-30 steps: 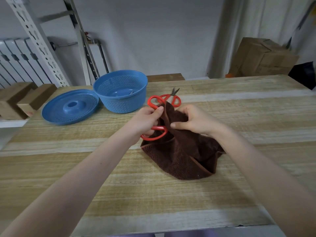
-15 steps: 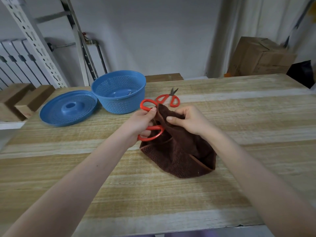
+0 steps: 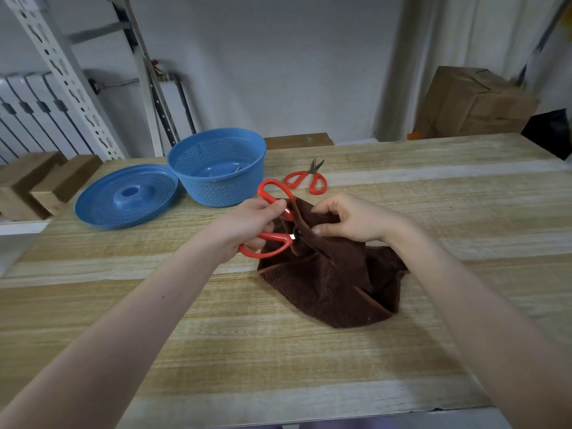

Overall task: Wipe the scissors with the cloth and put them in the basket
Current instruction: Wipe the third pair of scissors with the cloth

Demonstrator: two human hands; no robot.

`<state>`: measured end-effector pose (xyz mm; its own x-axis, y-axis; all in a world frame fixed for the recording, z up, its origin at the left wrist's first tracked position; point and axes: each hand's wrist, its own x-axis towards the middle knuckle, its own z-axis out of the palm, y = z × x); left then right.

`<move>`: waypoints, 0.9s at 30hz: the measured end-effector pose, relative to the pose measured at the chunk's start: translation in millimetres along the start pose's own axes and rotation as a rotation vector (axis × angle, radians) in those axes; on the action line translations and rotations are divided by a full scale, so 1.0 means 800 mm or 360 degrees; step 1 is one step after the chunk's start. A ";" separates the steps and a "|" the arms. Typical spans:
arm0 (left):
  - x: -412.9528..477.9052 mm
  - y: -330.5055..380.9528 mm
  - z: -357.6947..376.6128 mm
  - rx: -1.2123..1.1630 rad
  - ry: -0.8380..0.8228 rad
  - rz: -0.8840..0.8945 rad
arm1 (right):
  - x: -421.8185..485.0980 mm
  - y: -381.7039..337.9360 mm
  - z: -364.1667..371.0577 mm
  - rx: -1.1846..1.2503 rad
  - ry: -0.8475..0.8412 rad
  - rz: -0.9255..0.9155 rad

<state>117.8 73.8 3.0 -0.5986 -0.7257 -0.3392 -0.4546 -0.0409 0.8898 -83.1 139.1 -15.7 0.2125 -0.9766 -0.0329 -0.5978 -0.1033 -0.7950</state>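
At frame centre, the left hand (image 3: 247,226) grips the red scissors (image 3: 272,221) by the handles. The right hand (image 3: 356,218) pinches the brown cloth (image 3: 337,280) over the blades.

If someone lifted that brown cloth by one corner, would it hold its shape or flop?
Probably flop: the brown cloth sags in folds where the right hand pinches it up. It looks plush, so likely light and grippy, dragging rather than sliding on the wooden table.
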 end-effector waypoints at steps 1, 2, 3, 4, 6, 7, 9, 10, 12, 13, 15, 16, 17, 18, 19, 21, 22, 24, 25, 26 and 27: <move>0.000 -0.001 -0.001 -0.0021 0.0019 0.0007 | 0.001 -0.001 0.004 0.0009 0.0059 -0.0020; -0.001 -0.001 0.000 -0.0049 0.0030 0.0018 | 0.003 0.000 0.010 0.0013 0.0150 -0.0032; -0.001 -0.001 0.001 -0.0079 0.0036 0.0033 | 0.005 0.000 0.015 0.0009 0.0252 -0.0045; -0.001 -0.001 0.002 -0.0105 0.0036 0.0048 | 0.007 0.000 0.020 0.0012 0.0344 -0.0050; -0.002 0.000 0.003 -0.0130 0.0032 0.0078 | 0.010 0.004 0.021 0.0026 0.0407 -0.0092; -0.002 0.000 0.002 -0.0138 0.0037 0.0093 | 0.010 0.007 0.019 0.0020 0.0390 -0.0113; -0.001 0.000 -0.001 -0.0160 0.0052 0.0117 | 0.009 0.014 0.012 0.0072 0.0380 -0.0101; -0.001 0.000 -0.004 -0.0188 0.0068 0.0125 | 0.009 0.017 0.011 0.0171 0.0409 -0.0059; 0.000 -0.002 -0.008 -0.0288 0.0094 0.0148 | 0.008 0.020 0.014 0.0490 0.0597 0.0024; 0.000 -0.004 -0.010 -0.0338 0.0114 0.0156 | 0.008 0.020 0.018 0.0726 0.0770 0.0072; 0.000 -0.007 -0.011 -0.0425 0.0164 0.0169 | 0.009 0.022 0.024 0.1292 0.1136 0.0182; -0.001 -0.009 -0.011 -0.0471 0.0195 0.0174 | 0.010 0.025 0.026 0.1576 0.1256 0.0251; -0.002 -0.011 -0.011 -0.0515 0.0223 0.0179 | 0.009 0.028 0.029 0.1830 0.1320 0.0346; -0.003 -0.012 -0.011 -0.0547 0.0246 0.0184 | 0.008 0.028 0.035 0.2031 0.1338 0.0457; -0.003 -0.013 -0.010 -0.0560 0.0268 0.0191 | 0.006 0.026 0.041 0.2159 0.1311 0.0564; -0.002 -0.014 -0.008 -0.0530 0.0314 0.0207 | 0.006 0.018 0.055 0.2296 0.1139 0.0582; -0.001 -0.013 -0.005 -0.0504 0.0336 0.0214 | 0.006 0.011 0.062 0.2303 0.1043 0.0528; 0.000 -0.012 0.002 -0.0450 0.0350 0.0244 | 0.005 -0.002 0.072 0.2109 0.0962 0.0406; 0.000 -0.011 0.006 -0.0426 0.0350 0.0267 | 0.007 -0.007 0.073 0.1907 0.0990 0.0363; 0.000 -0.011 0.009 -0.0403 0.0347 0.0291 | 0.007 -0.009 0.074 0.1718 0.1021 0.0342; 0.000 -0.011 0.011 -0.0380 0.0347 0.0313 | 0.007 -0.008 0.073 0.1585 0.1012 0.0329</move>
<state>116.1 80.7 -7.7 -0.4930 -0.8637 -0.1049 -0.1631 -0.0267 0.9862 -32.9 145.0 -46.3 -0.4047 -0.9047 -0.1332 0.3447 -0.0160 -0.9386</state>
